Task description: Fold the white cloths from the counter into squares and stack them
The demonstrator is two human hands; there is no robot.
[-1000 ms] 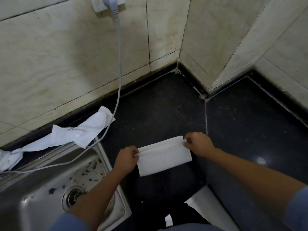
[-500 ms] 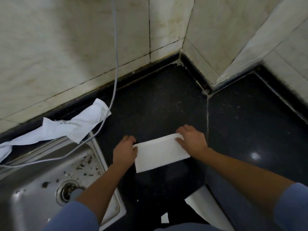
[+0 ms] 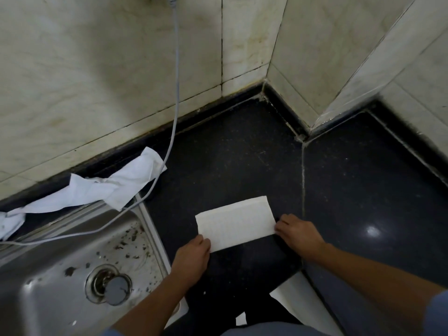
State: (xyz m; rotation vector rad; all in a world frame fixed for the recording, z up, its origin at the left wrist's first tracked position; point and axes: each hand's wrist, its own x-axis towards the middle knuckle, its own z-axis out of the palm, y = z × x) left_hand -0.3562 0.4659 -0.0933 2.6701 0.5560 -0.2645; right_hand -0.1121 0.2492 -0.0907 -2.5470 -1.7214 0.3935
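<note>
1. Between the two hands, on a black speckled stone counter, lies a folded white rectangular cloth, flat, with its long sides running from one hand to the other.
2. That counter runs into a corner of cream marble-look wall tiles with dark grout lines; a seam crosses the stone just right of the right hand.
3. Curled fingers of the left hand hold the cloth's near left corner; the thumb is hidden.
4. Fingertips of the right hand pinch the near right corner, so the cloth stretches away from both grips toward the wall.
5. Left of the left hand sits a stainless steel sink, flecked with dark debris, with a round grey drain plug in its drain.
6. Beyond the sink, well apart from both grips, a crumpled white cloth lies along the wall's foot.
7. A thin grey cable hangs down the tiles, passes over the crumpled cloth's edge and trails across the sink.
</note>
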